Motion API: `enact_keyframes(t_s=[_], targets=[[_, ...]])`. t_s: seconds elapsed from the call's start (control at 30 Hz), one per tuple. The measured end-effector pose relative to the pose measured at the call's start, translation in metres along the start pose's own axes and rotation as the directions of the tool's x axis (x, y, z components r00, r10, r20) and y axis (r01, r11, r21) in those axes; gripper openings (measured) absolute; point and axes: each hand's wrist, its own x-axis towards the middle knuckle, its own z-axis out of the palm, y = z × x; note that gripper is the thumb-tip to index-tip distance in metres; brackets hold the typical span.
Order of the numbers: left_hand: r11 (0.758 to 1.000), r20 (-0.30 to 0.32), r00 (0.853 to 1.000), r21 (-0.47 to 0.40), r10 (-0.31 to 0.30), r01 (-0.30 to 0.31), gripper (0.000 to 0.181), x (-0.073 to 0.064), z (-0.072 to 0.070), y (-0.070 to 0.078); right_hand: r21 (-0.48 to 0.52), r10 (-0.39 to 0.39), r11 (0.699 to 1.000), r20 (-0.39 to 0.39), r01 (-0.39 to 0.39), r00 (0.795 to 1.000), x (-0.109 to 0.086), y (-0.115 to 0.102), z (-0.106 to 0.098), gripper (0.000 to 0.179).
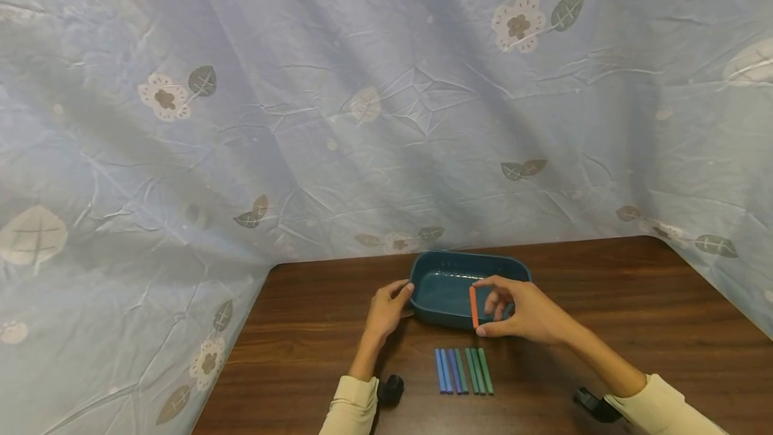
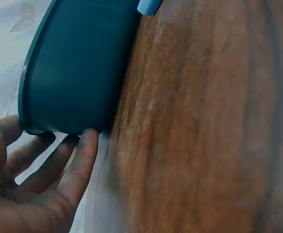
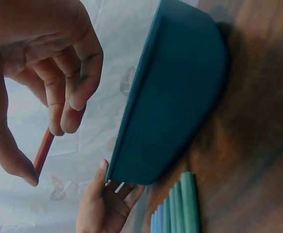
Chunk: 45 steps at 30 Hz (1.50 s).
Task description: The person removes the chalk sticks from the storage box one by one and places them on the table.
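My right hand (image 1: 528, 311) pinches a slim orange chalk-like stick (image 1: 474, 307) between thumb and fingertips. In the head view the stick stands nearly upright in front of the teal dish (image 1: 443, 321). The right wrist view shows the same orange stick (image 3: 44, 151) raised above the level of the rim. At the dish's left end, my left hand (image 1: 385, 312) holds on, thumb at the rim and fingertips against the outer wall (image 2: 78, 68). A row of blue, purple and green sticks (image 1: 464, 371) lies side by side on the table, nearer than the dish.
The brown wooden table (image 1: 302, 348) has its far edge just behind the dish. Beyond it hangs a pale floral cloth (image 1: 362, 173). Dark wrist devices sit by each sleeve, one on the left (image 1: 391, 390) and one on the right (image 1: 594, 405).
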Motion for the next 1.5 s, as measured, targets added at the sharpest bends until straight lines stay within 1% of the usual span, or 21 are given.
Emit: enact_keyframes(t_s=[0.03,0.13,0.27,0.4,0.73,0.83,0.9,1.0,1.13,1.3,1.5], targets=[[1.000,0.008,1.000,-0.030,-0.004,0.004,0.044,-0.001,0.000,0.001,0.011,0.008,1.000,0.008,-0.008,1.000,-0.003,0.000,0.001,0.078],[0.996,0.019,1.000,-0.084,-0.010,0.011,0.046,-0.002,-0.001,0.002,0.042,0.017,0.999,0.037,-0.019,0.999,-0.012,0.002,0.003,0.076],[0.996,0.013,1.000,-0.083,-0.014,0.015,0.046,-0.002,-0.001,0.002,0.092,0.008,0.996,0.080,-0.016,0.997,-0.023,0.007,0.006,0.075],[0.997,0.011,1.000,-0.078,-0.017,0.018,0.045,0.000,-0.001,0.000,0.122,-0.009,0.993,0.101,-0.003,0.995,-0.031,0.013,0.010,0.076],[0.997,0.009,1.000,-0.079,-0.009,0.010,0.045,-0.001,0.000,-0.002,0.106,-0.061,0.993,0.160,0.044,0.985,-0.041,0.022,0.021,0.071],[0.997,0.009,1.000,-0.078,-0.006,0.006,0.045,-0.001,0.000,-0.002,0.085,-0.038,0.996,0.183,0.023,0.982,-0.042,0.023,0.026,0.072],[0.997,0.009,1.000,-0.078,-0.008,0.009,0.045,-0.002,0.001,-0.003,0.063,-0.006,0.998,0.197,-0.007,0.980,-0.043,0.025,0.028,0.071],[0.997,0.008,1.000,-0.076,-0.010,0.010,0.045,-0.002,0.001,-0.003,0.020,0.024,0.999,0.210,-0.029,0.977,-0.044,0.028,0.031,0.071],[0.998,0.006,1.000,-0.059,-0.005,0.006,0.045,-0.003,0.002,-0.002,-0.013,0.035,0.999,0.218,-0.033,0.975,-0.046,0.031,0.033,0.071],[0.999,0.003,1.000,-0.054,-0.003,0.004,0.043,-0.004,0.003,-0.002,-0.010,0.047,0.999,0.233,-0.046,0.971,-0.048,0.034,0.036,0.072],[0.999,0.001,1.000,-0.048,-0.011,0.011,0.043,-0.005,0.004,-0.003,0.049,0.035,0.998,0.247,-0.048,0.968,-0.049,0.041,0.040,0.072]])
